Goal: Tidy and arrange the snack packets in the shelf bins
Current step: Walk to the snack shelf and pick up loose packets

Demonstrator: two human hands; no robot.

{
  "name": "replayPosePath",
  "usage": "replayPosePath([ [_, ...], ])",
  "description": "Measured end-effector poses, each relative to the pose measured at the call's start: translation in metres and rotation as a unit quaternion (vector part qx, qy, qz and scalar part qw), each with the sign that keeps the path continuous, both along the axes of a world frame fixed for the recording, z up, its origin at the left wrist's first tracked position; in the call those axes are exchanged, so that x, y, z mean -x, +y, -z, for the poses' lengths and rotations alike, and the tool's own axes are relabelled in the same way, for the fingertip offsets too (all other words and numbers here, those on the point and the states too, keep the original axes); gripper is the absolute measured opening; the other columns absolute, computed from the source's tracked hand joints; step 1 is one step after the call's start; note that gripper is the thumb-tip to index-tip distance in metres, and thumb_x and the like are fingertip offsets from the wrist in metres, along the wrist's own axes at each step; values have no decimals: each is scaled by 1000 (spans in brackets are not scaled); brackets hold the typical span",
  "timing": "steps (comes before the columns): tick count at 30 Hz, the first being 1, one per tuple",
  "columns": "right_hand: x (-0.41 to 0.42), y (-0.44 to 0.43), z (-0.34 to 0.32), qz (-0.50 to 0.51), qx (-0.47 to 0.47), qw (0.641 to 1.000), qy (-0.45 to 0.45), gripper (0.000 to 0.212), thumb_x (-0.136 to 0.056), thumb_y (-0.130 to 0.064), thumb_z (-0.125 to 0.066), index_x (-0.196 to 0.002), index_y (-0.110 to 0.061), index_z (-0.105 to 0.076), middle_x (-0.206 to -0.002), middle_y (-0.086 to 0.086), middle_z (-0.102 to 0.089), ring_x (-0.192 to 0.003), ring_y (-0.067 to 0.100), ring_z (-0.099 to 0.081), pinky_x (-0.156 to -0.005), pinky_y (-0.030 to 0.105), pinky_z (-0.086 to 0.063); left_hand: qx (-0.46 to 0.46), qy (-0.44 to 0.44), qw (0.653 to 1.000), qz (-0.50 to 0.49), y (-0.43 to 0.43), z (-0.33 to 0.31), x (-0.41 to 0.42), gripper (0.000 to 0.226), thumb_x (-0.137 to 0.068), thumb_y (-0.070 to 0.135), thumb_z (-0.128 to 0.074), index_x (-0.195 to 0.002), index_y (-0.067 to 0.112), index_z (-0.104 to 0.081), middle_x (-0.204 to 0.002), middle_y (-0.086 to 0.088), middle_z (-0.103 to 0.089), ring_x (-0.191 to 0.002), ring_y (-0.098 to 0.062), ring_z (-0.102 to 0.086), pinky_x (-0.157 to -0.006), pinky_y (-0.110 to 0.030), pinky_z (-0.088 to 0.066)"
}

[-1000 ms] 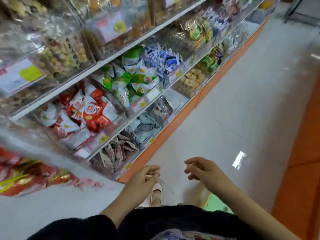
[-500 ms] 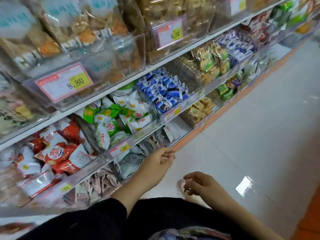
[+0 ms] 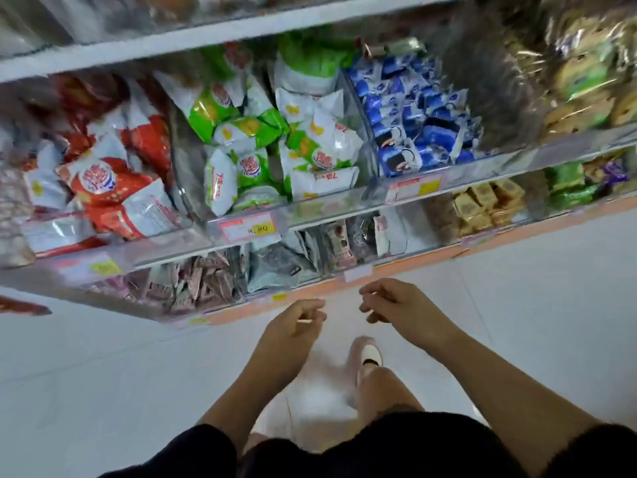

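Observation:
Clear shelf bins face me. The middle shelf holds red-and-white snack packets [image 3: 113, 188] at the left, green-and-white packets [image 3: 275, 150] in the centre and small blue packets [image 3: 417, 129] to the right. On the bottom shelf lie pinkish-brown packets [image 3: 193, 288] and grey-and-white packets [image 3: 286, 263]. My left hand [image 3: 293, 327] and my right hand [image 3: 396, 303] hang in front of the bottom shelf, fingers loosely curled, holding nothing and touching no packet.
A bin of yellow boxed snacks [image 3: 482, 205] and green packets [image 3: 568, 184] sit lower right. Price labels [image 3: 248, 229] line the shelf fronts. An orange plinth [image 3: 310, 294] runs under the shelf. White tiled floor [image 3: 517, 305] spreads below, with my shoe [image 3: 368, 353] on it.
The view has swung to face the shelf squarely. My left hand dropped back from the bottom bin, and both hands now hang close together before the bottom shelf.

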State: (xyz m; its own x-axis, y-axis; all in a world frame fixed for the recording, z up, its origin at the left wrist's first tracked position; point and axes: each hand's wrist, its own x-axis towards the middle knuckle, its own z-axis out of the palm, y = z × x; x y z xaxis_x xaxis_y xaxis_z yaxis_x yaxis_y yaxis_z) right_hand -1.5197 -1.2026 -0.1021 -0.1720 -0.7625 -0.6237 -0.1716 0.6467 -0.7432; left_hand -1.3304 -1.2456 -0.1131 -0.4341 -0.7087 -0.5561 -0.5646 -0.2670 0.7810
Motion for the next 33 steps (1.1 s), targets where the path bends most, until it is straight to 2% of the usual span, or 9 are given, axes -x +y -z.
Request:
replayPosePath([
  [7, -23, -34, 161, -13, 92, 991, 97, 8, -92, -12, -57, -92, -17, -63, -80, -4, -67, -72, 14, -64, -77, 26, -49, 126, -21, 992, 13, -39, 159, -26, 26, -96, 15, -50, -118, 25, -58, -113, 8, -62, -99, -5, -57, -75, 1, -36],
  [11, -17, -50, 223, 7, 203, 941, 271, 12, -90, -12, -59, -98, -16, -66, -88, -7, -63, -73, 2, -55, -68, 0, -36, 299, -29, 954, 16, -59, 229, -31, 28, -94, 13, -51, -119, 19, -61, -113, 4, -60, -101, -6, -55, -85, -19, -42],
  [13, -12, -58, 242, 25, 262, 894, 362, 16, -89, -12, -60, -104, -13, -67, -95, -3, -60, -77, 6, -52, -68, 4, -36, 372, -34, 927, 25, -65, 249, -31, 31, -91, 20, -47, -117, 18, -63, -109, 4, -59, -98, -9, -57, -86, -27, -47],
  [16, -3, -73, 265, 32, 306, 854, 419, 29, -87, -10, -63, -116, -9, -63, -100, 3, -57, -79, 16, -53, -75, 24, -43, 447, -38, 893, 29, -69, 265, -32, 38, -86, 29, -40, -114, 19, -64, -106, 6, -59, -95, -21, -61, -83, -42, -52],
  [18, 0, -78, 272, 49, 310, 851, 421, 33, -87, -12, -62, -120, -9, -59, -106, 8, -57, -77, 21, -55, -75, 33, -46, 463, -36, 886, 23, -68, 268, -31, 39, -85, 29, -40, -114, 19, -64, -105, 5, -59, -95, -22, -62, -83, -45, -51],
  [22, 5, -85, 275, 97, 288, 852, 427, 38, -87, -12, -61, -125, -8, -53, -124, 10, -48, -82, 27, -58, -73, 23, -37, 461, -47, 886, 22, -63, 265, -30, 36, -85, 26, -44, -114, 22, -65, -107, 5, -59, -100, -21, -60, -87, -44, -50],
  [24, 9, -91, 274, 96, 259, 860, 430, 36, -88, -12, -61, -123, -7, -55, -119, 13, -56, -93, 28, -58, -72, 24, -38, 452, -61, 889, 25, -59, 262, -29, 34, -87, 25, -45, -115, 24, -63, -110, 5, -57, -99, -19, -59, -87, -42, -49],
  [28, 11, -98, 269, 58, 194, 886, 417, 20, -90, -12, -60, -108, -7, -68, -106, 13, -69, -89, 28, -63, -70, 26, -42, 416, -74, 905, 46, -53, 254, -26, 29, -93, 17, -52, -121, 21, -60, -120, 0, -52, -99, -17, -57, -90, -39, -48],
  [33, 16, -73, 248, 163, 305, 857, 382, 17, -93, -16, -57, -104, -10, -67, -102, 8, -69, -85, 22, -60, -64, 19, -36, 371, -89, 923, 49, -35, 230, -21, 33, -96, 16, -48, -129, 18, -54, -131, -4, -49, -115, -19, -51, -97, -30, -42],
])
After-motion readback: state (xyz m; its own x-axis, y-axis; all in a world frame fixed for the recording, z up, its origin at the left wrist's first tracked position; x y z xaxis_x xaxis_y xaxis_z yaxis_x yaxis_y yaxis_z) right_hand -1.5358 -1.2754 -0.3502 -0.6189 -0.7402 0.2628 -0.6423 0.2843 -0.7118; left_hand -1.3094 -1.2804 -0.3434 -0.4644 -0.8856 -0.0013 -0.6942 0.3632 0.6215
